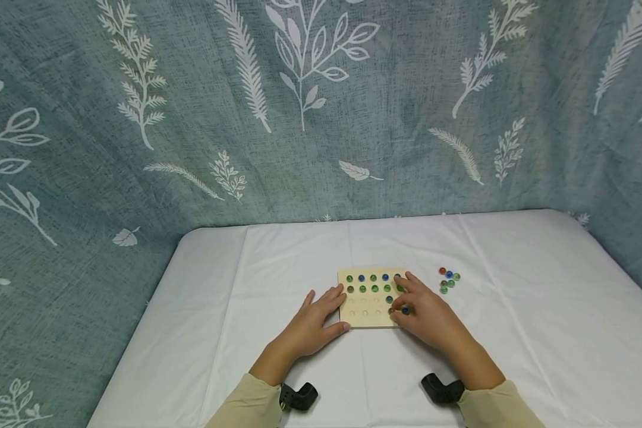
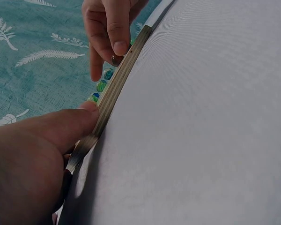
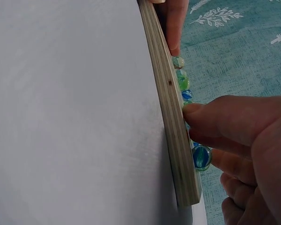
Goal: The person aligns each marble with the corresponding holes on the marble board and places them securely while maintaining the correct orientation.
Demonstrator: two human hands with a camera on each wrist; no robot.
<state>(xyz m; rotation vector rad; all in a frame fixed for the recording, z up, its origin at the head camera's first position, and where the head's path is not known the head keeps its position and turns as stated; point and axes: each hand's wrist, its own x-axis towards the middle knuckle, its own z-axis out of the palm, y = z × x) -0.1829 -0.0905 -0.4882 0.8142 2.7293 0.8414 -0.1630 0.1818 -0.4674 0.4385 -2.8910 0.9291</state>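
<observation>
A pale wooden board (image 1: 365,320) with rows of round hollows lies on the cloth. Glass marbles, green, blue and brownish, sit in its two far rows and in some right-hand hollows of the near rows. My left hand (image 1: 317,324) rests at the board's left side, fingers spread along the edge and thumb at the near corner. Over the right part of the board, my right hand (image 1: 430,312) pinches a brown marble (image 2: 116,60) close over the near row, partly hidden by the thumb. A blue marble (image 3: 202,158) sits beside it, under the hand.
Several loose marbles (image 1: 451,283), red, blue and green, lie on the white cloth (image 1: 278,261) right of the board. A patterned green-blue curtain (image 1: 310,160) hangs behind the table. Black devices (image 1: 299,396) are strapped at both wrists.
</observation>
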